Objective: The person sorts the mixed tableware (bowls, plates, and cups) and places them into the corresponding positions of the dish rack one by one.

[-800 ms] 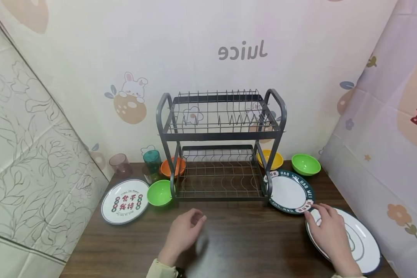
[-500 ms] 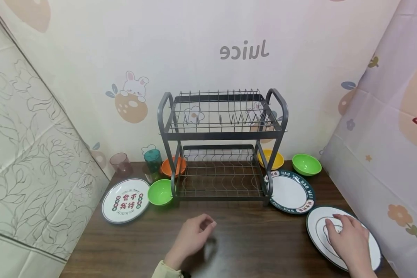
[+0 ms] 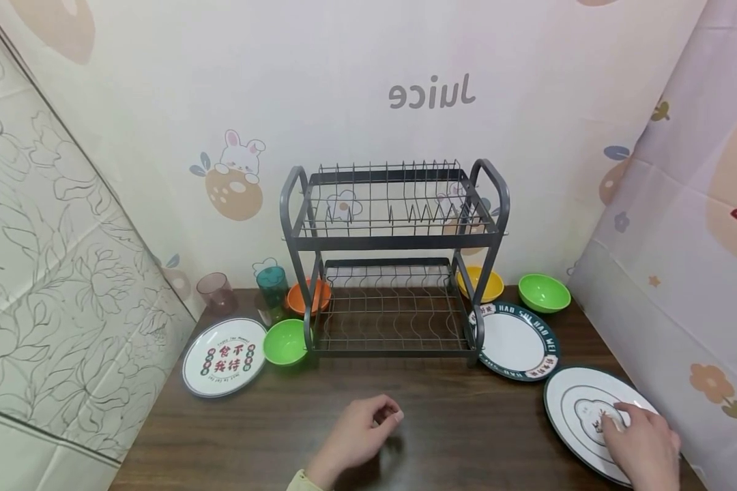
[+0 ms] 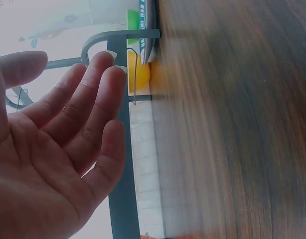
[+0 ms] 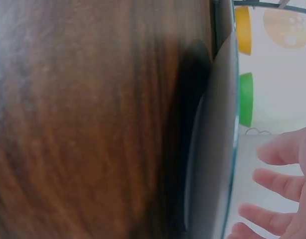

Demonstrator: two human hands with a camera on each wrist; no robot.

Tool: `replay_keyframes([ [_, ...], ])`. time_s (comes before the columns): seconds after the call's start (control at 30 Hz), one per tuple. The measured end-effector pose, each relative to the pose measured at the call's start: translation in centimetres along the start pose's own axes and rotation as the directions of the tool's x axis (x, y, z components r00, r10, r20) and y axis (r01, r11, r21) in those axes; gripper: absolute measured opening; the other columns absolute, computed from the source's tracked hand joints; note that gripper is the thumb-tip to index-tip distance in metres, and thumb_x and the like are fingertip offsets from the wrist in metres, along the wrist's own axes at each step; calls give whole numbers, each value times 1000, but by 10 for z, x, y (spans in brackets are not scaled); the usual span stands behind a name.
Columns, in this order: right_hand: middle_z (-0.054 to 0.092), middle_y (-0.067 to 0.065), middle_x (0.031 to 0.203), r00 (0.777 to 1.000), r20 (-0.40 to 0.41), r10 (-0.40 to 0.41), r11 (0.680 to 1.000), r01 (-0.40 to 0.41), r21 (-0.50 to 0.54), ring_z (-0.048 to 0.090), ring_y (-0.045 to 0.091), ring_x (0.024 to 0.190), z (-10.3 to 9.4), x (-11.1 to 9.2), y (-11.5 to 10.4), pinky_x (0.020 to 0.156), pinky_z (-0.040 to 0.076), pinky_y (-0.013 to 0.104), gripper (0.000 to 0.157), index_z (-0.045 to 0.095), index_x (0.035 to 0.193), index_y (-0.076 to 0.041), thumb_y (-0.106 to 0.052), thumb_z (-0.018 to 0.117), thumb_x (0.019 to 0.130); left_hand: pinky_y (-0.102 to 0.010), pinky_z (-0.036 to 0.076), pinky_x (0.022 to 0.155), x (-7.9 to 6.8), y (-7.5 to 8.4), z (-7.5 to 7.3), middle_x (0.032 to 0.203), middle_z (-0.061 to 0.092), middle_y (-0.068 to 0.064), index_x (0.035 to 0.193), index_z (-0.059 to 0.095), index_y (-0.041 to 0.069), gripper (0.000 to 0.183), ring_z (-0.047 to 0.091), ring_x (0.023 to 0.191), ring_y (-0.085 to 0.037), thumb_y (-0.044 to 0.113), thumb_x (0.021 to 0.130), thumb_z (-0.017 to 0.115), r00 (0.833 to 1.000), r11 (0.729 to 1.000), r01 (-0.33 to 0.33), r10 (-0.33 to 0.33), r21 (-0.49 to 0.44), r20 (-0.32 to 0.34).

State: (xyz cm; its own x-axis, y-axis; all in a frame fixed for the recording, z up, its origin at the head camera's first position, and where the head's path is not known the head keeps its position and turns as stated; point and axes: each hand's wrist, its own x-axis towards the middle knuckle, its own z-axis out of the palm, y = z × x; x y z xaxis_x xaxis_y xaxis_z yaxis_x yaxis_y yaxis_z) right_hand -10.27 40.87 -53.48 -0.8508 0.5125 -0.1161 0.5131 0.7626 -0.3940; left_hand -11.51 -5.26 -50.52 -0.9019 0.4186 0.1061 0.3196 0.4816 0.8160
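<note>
Best to grip the front-right plate [image 3: 580, 416] on the table [image 3: 454, 423] by its rim [image 3: 580, 369], curling the spread, empty right fingers [image 5: 277, 184] gently, with the loosely bent, empty left fingers [image 4: 109, 89] free to support.

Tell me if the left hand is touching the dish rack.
Apart: in the head view, a strip of tabletop shows between the left hand and the dish rack.

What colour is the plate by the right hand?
The plate is white with thin dark rings and a dark green rim, best seen in the head view.
</note>
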Motion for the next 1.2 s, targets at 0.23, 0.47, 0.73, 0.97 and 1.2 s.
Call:
replay_keyframes([
  [0.23, 41, 43, 121, 997, 66, 34, 999, -33, -17, 30, 56, 120, 6, 5, 16, 100, 19, 65, 49, 47, 125, 15, -20, 54, 91, -22, 49, 69, 0, -4, -2, 83, 63, 19, 98, 70, 19, 18, 57, 73, 1, 34, 99, 60, 1000, 1000, 8, -8, 10, -2],
  [0.47, 46, 44, 118, 997, 72, 39, 999, -36, -31, 42, 56, 111, 13, 4, 15, 98, 23, 66, 44, 49, 125, 14, -12, 54, 89, -25, 48, 65, 0, -16, -22, 80, 62, 18, 98, 70, 20, 23, 57, 70, 0, 40, 99, 59, 995, 994, 58, -50, 91, -81],
  [0.73, 50, 43, 116, 996, 70, 46, 997, -40, -72, 46, 55, 108, 5, 5, 21, 91, 29, 62, 44, 51, 122, 14, -17, 53, 91, -32, 50, 69, -11, -37, -52, 89, 68, 13, 102, 70, 21, 24, 60, 73, -3, 42, 99, 58, 970, 971, 171, -136, 167, -203],
  [0.97, 50, 41, 114, 999, 25, 38, 996, -36, -78, 45, 55, 107, -7, 7, 37, 90, 27, 61, 42, 50, 120, 13, -17, 50, 91, -36, 51, 72, -22, -51, -76, 91, 70, 9, 102, 70, 21, 22, 62, 76, -7, 41, 99, 59, 929, 946, 274, -213, 176, -302],
  [1.2, 48, 41, 115, 1000, -11, 12, 997, -13, -73, 41, 55, 110, -8, 7, 51, 93, 26, 62, 40, 50, 120, 13, -9, 49, 87, -42, 52, 77, -32, -59, -87, 92, 71, 6, 103, 70, 21, 19, 65, 83, -13, 37, 98, 62, 892, 920, 348, -266, 179, -365],
])
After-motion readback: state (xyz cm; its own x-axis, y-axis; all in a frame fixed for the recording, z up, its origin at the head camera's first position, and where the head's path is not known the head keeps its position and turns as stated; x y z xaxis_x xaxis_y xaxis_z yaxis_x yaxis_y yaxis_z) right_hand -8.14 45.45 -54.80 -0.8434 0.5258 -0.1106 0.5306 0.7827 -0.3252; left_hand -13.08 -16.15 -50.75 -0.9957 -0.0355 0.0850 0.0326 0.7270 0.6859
